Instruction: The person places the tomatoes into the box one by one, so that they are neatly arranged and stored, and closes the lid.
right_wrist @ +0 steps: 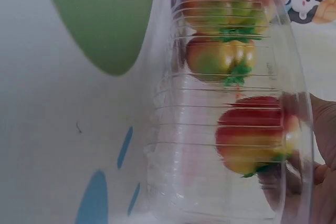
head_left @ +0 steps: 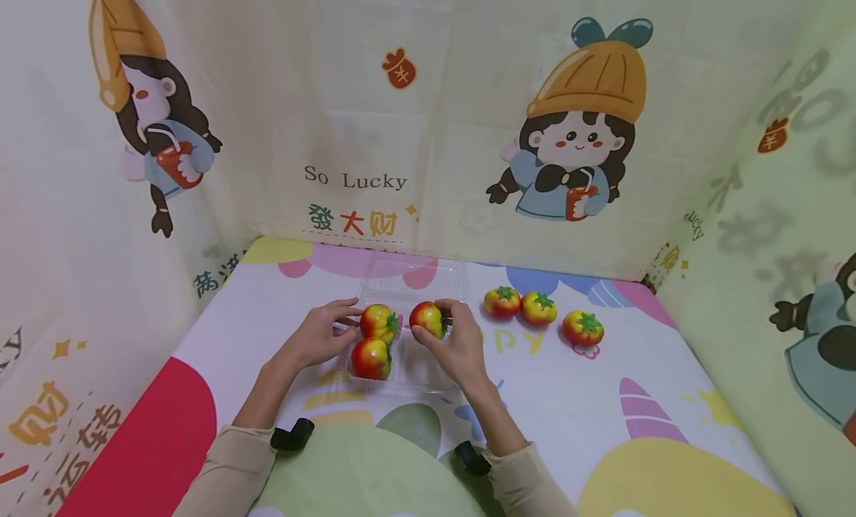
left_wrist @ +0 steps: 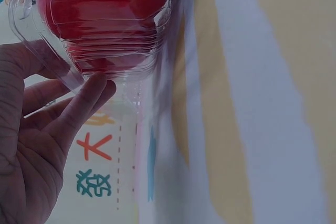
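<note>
Though red, glossy fruit part-yellow

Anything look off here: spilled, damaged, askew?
Nothing looks spilled or damaged. Slightly odd, maybe: two red-yellow fruits in the clear container lie on their sides, leafy tops turned right in the head view, while the three loose fruits on the table sit leaf-up.

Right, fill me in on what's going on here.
A person's right grip holds a red-and-yellow fruit at the right side of a clear container, while the left grip is at its left edge. Two fruits sit inside on the left; three more lie on the table to the right.
</note>
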A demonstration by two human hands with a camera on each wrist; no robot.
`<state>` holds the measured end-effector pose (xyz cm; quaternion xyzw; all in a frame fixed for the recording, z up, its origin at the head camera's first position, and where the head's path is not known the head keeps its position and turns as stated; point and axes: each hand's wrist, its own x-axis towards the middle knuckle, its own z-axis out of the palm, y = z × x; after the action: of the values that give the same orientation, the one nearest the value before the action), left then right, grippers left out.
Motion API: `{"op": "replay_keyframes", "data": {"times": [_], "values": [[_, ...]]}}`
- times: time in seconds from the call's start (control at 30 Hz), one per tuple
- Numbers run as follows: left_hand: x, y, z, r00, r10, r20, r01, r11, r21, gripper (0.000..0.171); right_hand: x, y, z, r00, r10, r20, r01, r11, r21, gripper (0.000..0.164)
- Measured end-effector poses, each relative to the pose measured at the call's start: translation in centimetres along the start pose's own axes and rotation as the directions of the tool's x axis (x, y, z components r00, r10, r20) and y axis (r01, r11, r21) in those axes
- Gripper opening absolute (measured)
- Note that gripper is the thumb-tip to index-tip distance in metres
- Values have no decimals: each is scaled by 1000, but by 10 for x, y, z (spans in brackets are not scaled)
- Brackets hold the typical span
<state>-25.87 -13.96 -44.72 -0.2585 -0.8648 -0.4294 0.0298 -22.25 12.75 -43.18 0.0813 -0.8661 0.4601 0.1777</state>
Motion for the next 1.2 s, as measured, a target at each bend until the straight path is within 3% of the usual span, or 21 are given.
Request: {"op": "replay_keyframes", "data": {"times": [0.5, 0.9, 1.2], "values": [[-1, -1, 1, 1000, 17, -11, -17, 1000, 2, 36, 2, -1, 14, 998, 52, 34, -50, 998, -47, 52], [0, 0, 1, 1000, 21, -17, -20, 1000, 12, 36, 4, 0, 20, 999, 5, 33, -2, 996, -91, 50], [0, 0, 1, 1000, 11, -15, -11, 1000, 6, 36, 5, 1, 25, 998, 24, 53, -19, 996, -84, 51]]}}
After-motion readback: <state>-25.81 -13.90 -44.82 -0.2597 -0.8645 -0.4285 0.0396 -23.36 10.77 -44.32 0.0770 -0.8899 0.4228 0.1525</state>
